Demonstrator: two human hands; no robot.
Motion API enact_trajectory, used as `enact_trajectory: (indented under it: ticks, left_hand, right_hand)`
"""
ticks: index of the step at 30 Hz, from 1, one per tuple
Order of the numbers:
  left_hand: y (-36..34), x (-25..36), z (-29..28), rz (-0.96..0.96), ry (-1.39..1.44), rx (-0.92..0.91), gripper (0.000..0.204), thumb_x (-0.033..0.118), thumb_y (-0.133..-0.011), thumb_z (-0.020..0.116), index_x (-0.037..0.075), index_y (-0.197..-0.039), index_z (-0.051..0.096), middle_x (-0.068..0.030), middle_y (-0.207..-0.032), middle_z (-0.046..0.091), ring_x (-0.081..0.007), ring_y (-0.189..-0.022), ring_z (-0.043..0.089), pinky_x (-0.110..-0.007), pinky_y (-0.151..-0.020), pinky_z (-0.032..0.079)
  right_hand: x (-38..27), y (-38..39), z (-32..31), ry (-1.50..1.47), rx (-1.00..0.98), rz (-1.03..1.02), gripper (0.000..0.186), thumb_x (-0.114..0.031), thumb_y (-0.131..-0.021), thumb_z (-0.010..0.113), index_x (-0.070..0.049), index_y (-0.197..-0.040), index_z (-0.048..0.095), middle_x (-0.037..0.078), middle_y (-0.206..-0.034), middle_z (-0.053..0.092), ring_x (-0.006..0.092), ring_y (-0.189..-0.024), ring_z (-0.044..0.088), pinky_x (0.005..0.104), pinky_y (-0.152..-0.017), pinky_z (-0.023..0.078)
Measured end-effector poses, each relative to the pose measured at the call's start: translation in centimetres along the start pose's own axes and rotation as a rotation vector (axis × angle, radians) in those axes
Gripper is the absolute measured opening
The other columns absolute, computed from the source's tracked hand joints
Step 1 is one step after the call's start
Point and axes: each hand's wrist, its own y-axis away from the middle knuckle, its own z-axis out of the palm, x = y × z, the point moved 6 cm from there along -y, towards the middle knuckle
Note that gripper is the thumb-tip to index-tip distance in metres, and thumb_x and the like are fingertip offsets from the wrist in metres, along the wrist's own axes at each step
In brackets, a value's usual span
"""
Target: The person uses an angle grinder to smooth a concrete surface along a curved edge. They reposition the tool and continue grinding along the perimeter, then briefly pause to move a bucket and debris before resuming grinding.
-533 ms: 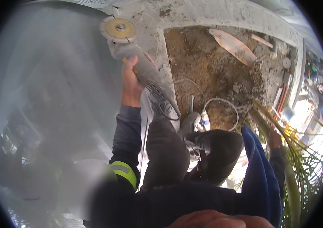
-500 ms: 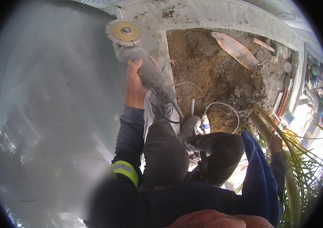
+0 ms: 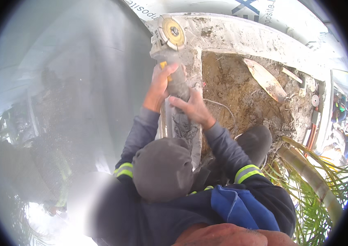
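Note:
A dusty grey angle grinder (image 3: pixel 178 84) with a yellow cutting disc (image 3: pixel 174 33) lies in both my hands over the concrete ledge. My left hand (image 3: pixel 158 87) is wrapped round its body just behind the head, next to a small yellow part. Closer to me, my right hand (image 3: pixel 198 110) grips the rear end of the body. The slots in the disc's edge show, and it sits at the far end of the tool, by the ledge's corner. My fingers on the underside are mostly hidden.
A pale concrete ledge (image 3: pixel 260 41) borders bare soil (image 3: pixel 227 86). On the soil lie a pointed board (image 3: pixel 265 80), a hammer-like tool (image 3: pixel 294 76) and a loose disc (image 3: pixel 315 100). Glass (image 3: pixel 79 102) stands at left. Palm stems (image 3: pixel 309 176) lean in at right.
My right hand has left the palm stem at right and closed on the grinder's rear, which only my left hand held before. The grinder now appears further right, its disc tilted differently.

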Motion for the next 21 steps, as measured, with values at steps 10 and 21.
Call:
enact_trajectory:
  ticks: [10, 21]
  left_hand:
    - [6.6, -4.2, -5.0, -0.235, 0.571, 0.333, 0.072, 0.059, -0.104, 0.027, 0.003, -0.141, 0.053, -0.0218, -0.127, 0.062, -0.0358, -0.114, 0.063, -0.056, -0.1, 0.052]
    - [4.3, -6.0, -0.2, -0.365, 0.555, 0.234, 0.07, 0.056, -0.099, 0.025, 0.004, -0.129, 0.06, -0.0186, -0.109, 0.066, -0.0362, -0.093, 0.067, -0.055, -0.087, 0.057]
  right_hand:
    - [6.6, 3.4, 2.0, 0.279, -0.047, 0.11, 0.065, -0.02, -0.077, 0.084, 0.013, -0.127, 0.059, 0.023, -0.112, 0.073, 0.0286, -0.102, 0.072, 0.0387, -0.092, 0.056]
    - [7.4, 5.1, -1.7, 0.287, 0.071, 0.112, 0.063, -0.021, -0.077, 0.084, 0.01, -0.127, 0.061, 0.022, -0.112, 0.074, 0.028, -0.105, 0.072, 0.0385, -0.094, 0.055]
